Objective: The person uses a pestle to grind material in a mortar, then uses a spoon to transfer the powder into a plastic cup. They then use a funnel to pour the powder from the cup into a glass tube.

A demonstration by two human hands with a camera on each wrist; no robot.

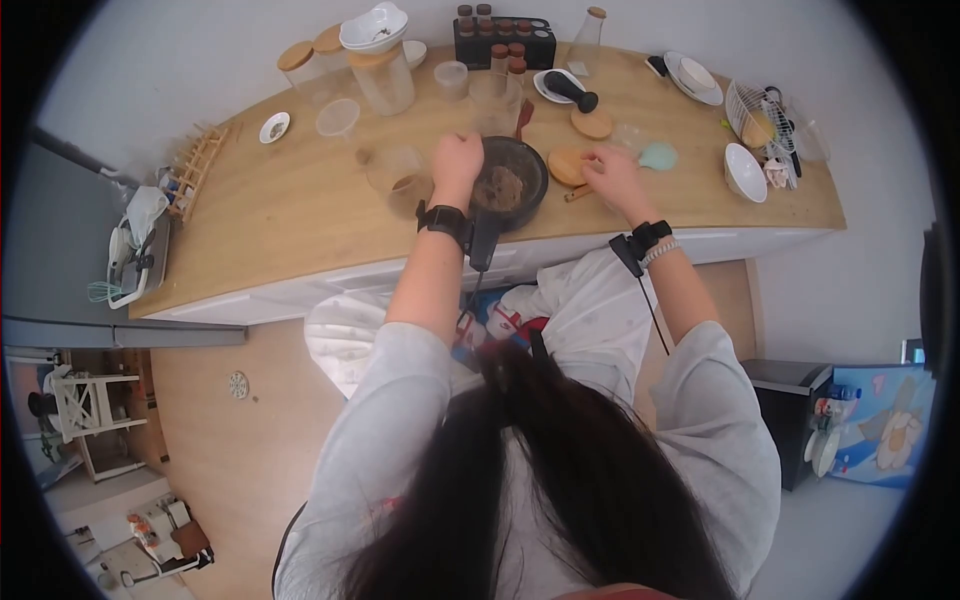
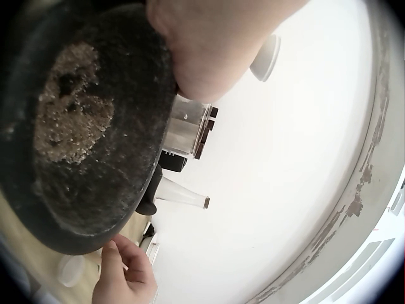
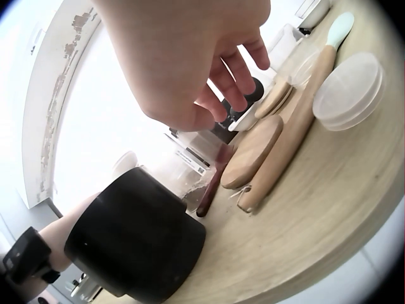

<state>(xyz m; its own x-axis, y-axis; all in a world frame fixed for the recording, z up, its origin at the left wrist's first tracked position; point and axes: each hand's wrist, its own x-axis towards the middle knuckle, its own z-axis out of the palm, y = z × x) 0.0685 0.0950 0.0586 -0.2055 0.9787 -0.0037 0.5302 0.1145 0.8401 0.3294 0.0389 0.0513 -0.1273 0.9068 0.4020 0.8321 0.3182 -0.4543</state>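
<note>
A black mortar [image 1: 525, 205] with coarse brown grounds [image 2: 73, 107] inside stands near the counter's front edge. My left hand [image 1: 458, 168] grips its left rim; in the left wrist view the fingertips are hidden behind the palm side. My right hand [image 1: 612, 182] hovers over a round wooden lid [image 1: 564, 166] and a wooden-handled spatula [image 3: 294, 126] with a mint head. Its fingers [image 3: 234, 76] hang loosely bent, and nothing shows between them in the right wrist view. A clear glass [image 1: 392, 178] with brown powder is left of the left hand.
A black pestle [image 1: 570, 92] lies on a white dish behind the lid. Glass jars [image 1: 385, 88] and a black spice rack [image 1: 505, 42] line the wall. On the right are a white bowl [image 1: 745, 172] and a wire basket [image 1: 757, 112]; a wooden rack [image 1: 200, 170] stands left.
</note>
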